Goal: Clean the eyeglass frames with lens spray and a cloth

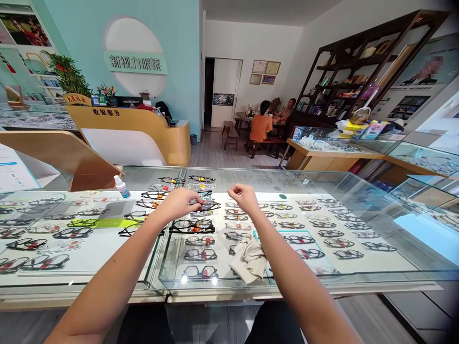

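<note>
My left hand (181,203) is over the glass display counter (225,282), with thumb and fingers pinched at the near end of a pair of eyeglasses (208,205). Those eyeglasses are in a column of dark frames on the glass top. To their right, my right hand (244,197) is raised with curled fingers; whatever its fingertips might hold is too small to make out. Nearer to me is a larger black pair of eyeglasses (192,226). A crumpled beige cloth (248,260) rests on the glass beside my right forearm.
A white spray bottle (122,187) stands left of my hands, near a tilted wooden-backed panel (95,177). Rows of eyeglasses (339,242) show under the glass. Beyond are a reception desk (177,138), another showcase (322,162) and two people seated at a table, one in an orange shirt (261,128).
</note>
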Demonstrator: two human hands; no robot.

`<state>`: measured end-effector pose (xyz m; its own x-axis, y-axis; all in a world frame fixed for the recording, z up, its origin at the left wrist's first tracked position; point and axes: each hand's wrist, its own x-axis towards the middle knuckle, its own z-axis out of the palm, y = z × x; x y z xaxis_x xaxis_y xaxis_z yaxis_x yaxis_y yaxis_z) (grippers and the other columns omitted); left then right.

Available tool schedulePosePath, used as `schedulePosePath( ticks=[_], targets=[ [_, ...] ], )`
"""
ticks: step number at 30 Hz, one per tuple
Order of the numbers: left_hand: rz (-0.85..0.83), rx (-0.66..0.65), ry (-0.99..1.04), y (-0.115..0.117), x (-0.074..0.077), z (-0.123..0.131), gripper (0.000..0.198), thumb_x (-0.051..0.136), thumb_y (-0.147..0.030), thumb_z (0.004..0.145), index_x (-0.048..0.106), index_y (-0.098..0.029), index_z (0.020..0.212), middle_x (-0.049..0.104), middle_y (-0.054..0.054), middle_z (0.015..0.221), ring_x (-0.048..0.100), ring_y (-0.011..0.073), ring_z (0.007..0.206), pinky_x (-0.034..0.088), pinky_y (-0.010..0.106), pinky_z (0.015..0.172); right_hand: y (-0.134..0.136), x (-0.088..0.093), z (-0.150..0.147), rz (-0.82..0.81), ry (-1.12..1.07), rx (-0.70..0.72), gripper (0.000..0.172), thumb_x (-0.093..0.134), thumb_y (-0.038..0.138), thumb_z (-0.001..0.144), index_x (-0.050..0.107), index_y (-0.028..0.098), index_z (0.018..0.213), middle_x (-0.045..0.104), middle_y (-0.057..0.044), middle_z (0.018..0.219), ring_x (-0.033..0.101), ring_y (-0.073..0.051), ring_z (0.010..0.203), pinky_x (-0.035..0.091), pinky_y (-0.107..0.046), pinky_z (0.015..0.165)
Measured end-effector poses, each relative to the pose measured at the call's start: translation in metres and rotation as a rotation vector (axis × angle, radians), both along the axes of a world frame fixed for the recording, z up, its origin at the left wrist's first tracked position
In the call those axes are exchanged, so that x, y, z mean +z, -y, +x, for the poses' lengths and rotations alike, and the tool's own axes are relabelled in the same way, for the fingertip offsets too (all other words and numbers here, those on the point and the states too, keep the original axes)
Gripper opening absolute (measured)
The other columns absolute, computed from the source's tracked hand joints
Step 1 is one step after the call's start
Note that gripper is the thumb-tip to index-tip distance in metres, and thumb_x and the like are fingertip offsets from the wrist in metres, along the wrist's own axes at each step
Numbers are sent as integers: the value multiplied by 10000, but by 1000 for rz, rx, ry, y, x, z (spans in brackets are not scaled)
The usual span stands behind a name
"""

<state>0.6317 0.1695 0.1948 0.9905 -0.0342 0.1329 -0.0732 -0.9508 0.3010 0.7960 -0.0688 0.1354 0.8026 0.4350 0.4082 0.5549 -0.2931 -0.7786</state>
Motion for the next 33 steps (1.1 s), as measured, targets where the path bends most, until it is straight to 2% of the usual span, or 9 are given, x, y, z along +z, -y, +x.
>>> schedulePosePath(
  ticks=[4, 8, 16, 21, 25, 28, 30, 33],
  targets=[
    [113, -1, -123, 2, -6, 4, 223, 671, -364, 939, 863, -277, 1011, 833, 44, 892, 743, 275, 874, 372, 324, 687, 2, -18, 16, -34, -87, -8, 337, 703, 497, 804, 605, 230, 623, 643, -31, 654, 557, -200, 664, 442, -351, 684],
    [129, 15, -161, 1, -9, 6, 202, 693, -359, 931, 862, -287, 1014, 844, 35, 921, 752, 272, 879, 365, 316, 674, 1, -24, 20, -44, -109, 8, 326, 697, 505, 812, 621, 232, 649, 662, -34, 681, 574, -208, 686, 451, -352, 692],
    [141, 3, -191, -4, -12, 8, 175, 733, -374, 886, 871, -302, 965, 861, 35, 991, 770, 290, 956, 445, 319, 732, -2, -26, 19, -40, -102, 36, 236, 685, 429, 800, 611, 235, 689, 668, -19, 714, 585, -202, 718, 460, -351, 736],
    [154, 20, -216, -7, -17, 10, 171, 731, -358, 845, 871, -309, 929, 853, 47, 963, 767, 300, 938, 445, 323, 715, -2, -25, 17, -32, -107, 44, 162, 667, 376, 759, 607, 233, 711, 639, 1, 714, 556, -184, 696, 447, -342, 723],
    [157, 39, -215, -12, -19, 10, 165, 734, -360, 820, 864, -305, 904, 843, 54, 931, 762, 306, 913, 436, 325, 692, -2, -24, 16, -25, -105, 32, 127, 644, 324, 717, 563, 237, 672, 567, 24, 656, 491, -165, 654, 389, -323, 670],
    [125, 41, -180, -13, -18, 9, 185, 706, -390, 859, 856, -301, 921, 842, 47, 919, 761, 294, 877, 423, 325, 672, -2, -23, 15, -23, -114, 31, 148, 633, 322, 705, 523, 242, 648, 497, 42, 610, 431, -151, 618, 341, -317, 637],
    [129, 88, -112, -12, -20, 11, 233, 650, -380, 917, 854, -290, 983, 849, 52, 939, 770, 296, 892, 438, 326, 685, -2, -22, 14, -22, -121, 44, 160, 626, 327, 702, 507, 243, 639, 477, 46, 605, 417, -148, 619, 332, -315, 633],
    [180, 158, -45, -10, -26, 17, 296, 588, -328, 983, 848, -267, 1110, 862, 78, 1106, 780, 325, 1054, 490, 337, 760, -2, -21, 13, -24, -130, 66, 160, 616, 333, 703, 501, 242, 638, 466, 47, 606, 414, -147, 622, 330, -313, 631]
  ],
)
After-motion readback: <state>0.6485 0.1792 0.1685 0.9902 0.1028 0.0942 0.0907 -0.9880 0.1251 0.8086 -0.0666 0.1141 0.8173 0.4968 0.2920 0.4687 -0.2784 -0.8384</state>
